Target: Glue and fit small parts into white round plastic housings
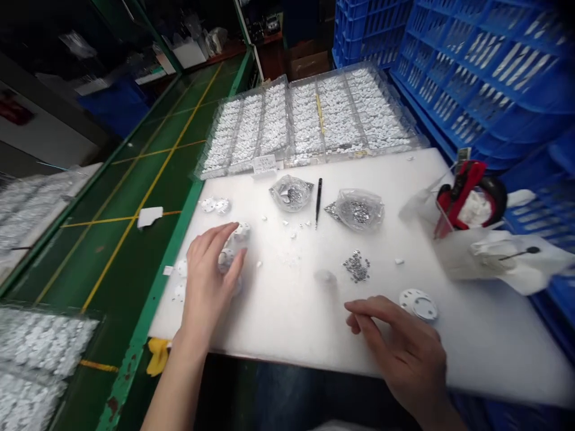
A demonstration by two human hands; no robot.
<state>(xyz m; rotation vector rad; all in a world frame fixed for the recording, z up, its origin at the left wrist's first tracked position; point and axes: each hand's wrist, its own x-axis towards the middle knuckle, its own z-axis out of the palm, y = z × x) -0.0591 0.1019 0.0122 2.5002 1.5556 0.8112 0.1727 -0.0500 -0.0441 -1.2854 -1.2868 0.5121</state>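
My left hand (209, 269) is over the left side of the white worktop (287, 311), thumb and fingers apart. White round discs (242, 231) with small holes lie around and beneath it, partly hidden by the fingers. Whether it touches one is unclear. My right hand (399, 344) hovers near the front edge, thumb and forefinger pinched together; anything between them is too small to see. Beside it rests a larger-looking white disc (418, 304) with a raised ring. A loose pile of small metal parts (357, 266) lies farther back.
Two clear bags of small metal parts (291, 194) (360, 211) flank a black pen-like tool (318, 200). Clear trays (287, 152) full of white pieces stand behind. At right are a container (453, 251) with a red-and-black tape dispenser (471, 191) and blue crates (485, 72).
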